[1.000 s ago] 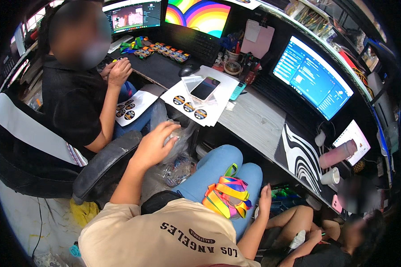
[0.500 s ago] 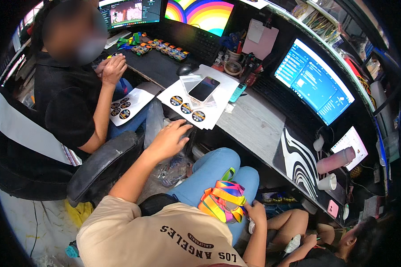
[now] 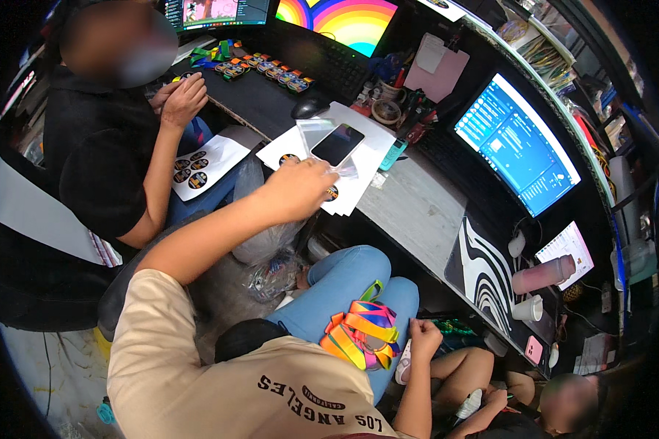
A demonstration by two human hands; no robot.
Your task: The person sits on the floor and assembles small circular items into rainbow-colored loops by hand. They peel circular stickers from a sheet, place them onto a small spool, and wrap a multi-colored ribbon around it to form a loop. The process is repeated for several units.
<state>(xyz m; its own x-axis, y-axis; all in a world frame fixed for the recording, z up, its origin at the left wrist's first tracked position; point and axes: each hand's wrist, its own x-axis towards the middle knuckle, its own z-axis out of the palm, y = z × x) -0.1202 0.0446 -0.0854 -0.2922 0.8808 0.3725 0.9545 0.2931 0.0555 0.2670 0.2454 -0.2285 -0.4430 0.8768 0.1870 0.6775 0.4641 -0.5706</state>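
Note:
My left hand (image 3: 304, 190) is over a white sheet (image 3: 373, 139) of round black stickers at the desk edge. Its fingers are bent together; their tips and anything in them are hidden. Two stickers (image 3: 332, 193) peek out around the hand. A smartphone (image 3: 337, 144) lies on clear plastic sleeves upon the sheet. On my lap rests a bundle of bright multicoloured ribbons (image 3: 362, 325), with a round disc partly showing among them. Just right of the bundle, apart from it, my right hand (image 3: 425, 338) is closed; whatever its fingers hold does not show.
To the left sits a co-worker (image 3: 99, 161), hands together, with another sticker sheet (image 3: 223, 157) on the lap. Several ribboned round pieces (image 3: 274, 71) line the desk behind a mouse (image 3: 309, 108). A monitor (image 3: 516, 146), pink bottle (image 3: 543, 275) and white cup (image 3: 528, 308) stand right. Another person sits lower right.
My left hand has moved up and right, from the sheet's near edge onto the stickers, its spread fingers now bent. My right hand has come off the ribbon bundle and closed beside it.

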